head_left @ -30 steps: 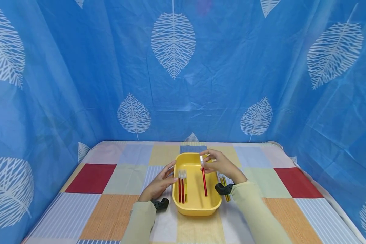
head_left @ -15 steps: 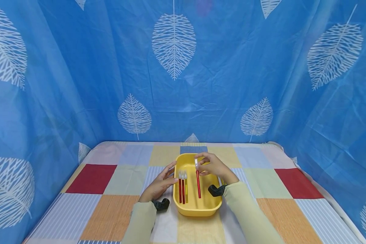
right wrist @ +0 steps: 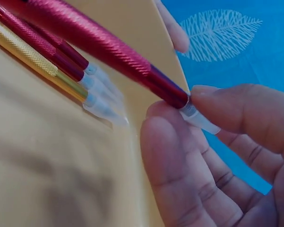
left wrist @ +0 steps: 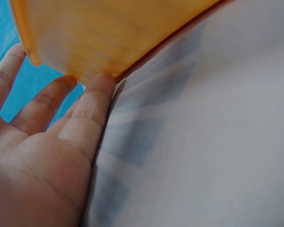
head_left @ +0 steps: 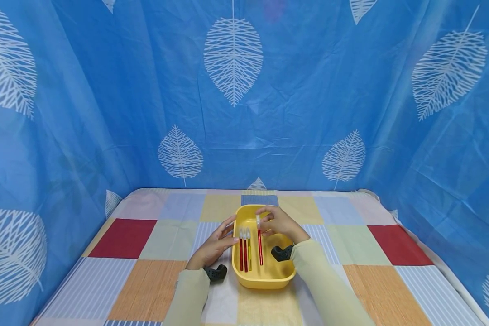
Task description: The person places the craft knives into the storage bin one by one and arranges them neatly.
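A yellow plastic bin (head_left: 265,284) stands on the table. My left hand (head_left: 215,244) rests against its left side; in the left wrist view the fingers (left wrist: 92,111) lie fairly straight along the outer wall. My right hand (head_left: 280,222) is over the bin and pinches a red craft knife (head_left: 260,249) by its translucent cap end, between thumb and fingers in the right wrist view. The knife's knurled handle points toward me. Left of it in the bin, two red craft knives (right wrist: 47,45) and a gold craft knife (right wrist: 38,61) lie side by side, caps facing away.
A patchwork cloth (head_left: 171,290) covers the table. Blue curtains (head_left: 285,113) with white leaf prints hang behind and on both sides. A black wrist device (head_left: 282,253) on the right wrist hangs over the bin's right part.
My right hand has moved left with the red craft knife, nearer the row of knives. The gold knives outside the bin's right side are now hidden by my arm. My left hand stays put.
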Motion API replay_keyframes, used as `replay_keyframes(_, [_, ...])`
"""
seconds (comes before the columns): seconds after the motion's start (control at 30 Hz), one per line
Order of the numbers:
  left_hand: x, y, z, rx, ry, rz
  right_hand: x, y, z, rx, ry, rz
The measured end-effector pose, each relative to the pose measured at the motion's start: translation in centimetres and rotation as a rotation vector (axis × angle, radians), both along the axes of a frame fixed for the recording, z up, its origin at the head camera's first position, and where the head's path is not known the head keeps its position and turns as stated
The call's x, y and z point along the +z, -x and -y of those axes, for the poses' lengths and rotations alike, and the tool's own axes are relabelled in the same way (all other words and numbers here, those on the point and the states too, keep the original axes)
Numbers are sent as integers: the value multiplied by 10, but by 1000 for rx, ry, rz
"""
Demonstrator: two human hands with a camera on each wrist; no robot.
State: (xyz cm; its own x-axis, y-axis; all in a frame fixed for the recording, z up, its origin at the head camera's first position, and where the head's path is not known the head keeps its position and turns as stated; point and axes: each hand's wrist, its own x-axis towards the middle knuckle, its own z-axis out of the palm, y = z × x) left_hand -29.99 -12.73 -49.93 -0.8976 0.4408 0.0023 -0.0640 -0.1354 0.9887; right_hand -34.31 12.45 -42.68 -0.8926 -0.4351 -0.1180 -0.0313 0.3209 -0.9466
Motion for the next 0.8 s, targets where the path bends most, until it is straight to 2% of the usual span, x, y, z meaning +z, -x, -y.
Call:
replay_keyframes(0.4, [-3,2,2,-13,0,-9,-10,2,17,-28,-120,-5])
replay_keyframes(0.8, [-3,1,1,1,9,-17,-11,0,30,-58,-234,44])
